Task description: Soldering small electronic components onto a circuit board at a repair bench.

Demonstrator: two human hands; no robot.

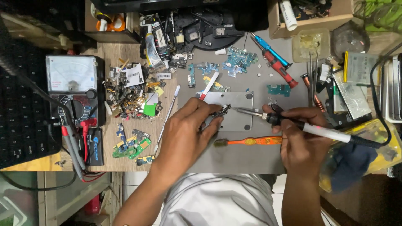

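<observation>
Left hand [188, 129] is pinched down on a small dark circuit board [220, 111], fingers closed narrow around it and pressing it onto the grey metal plate [238, 119] that sits dead centre on the desk [234, 157]. Right hand [299, 142] is wrapped tight around a soldering iron [310, 129] with a white handle, held like a pen, the metal tip pointing to 9 o'clock and sitting right at the edge of that little board.

Just at 6 o'clock of the plate there's an orange toothbrush [251, 141] lying flat, bristles toward the left hand. At 12 o'clock of the plate, a bunch of blue-green board scraps [236, 62], and a red and white tweezer-type tool [209, 85] leaning on the plate's top corner. Out at 2 o'clock, a red screwdriver [278, 67] and a blue screwdriver [270, 50] side by side. Way over at 9 o'clock is an analog multimeter [73, 90] with its red and black probes, and between it and the plate a messy pile of small parts [132, 96]. A white spudger [167, 119] lies diagonally just left of the left hand.
</observation>
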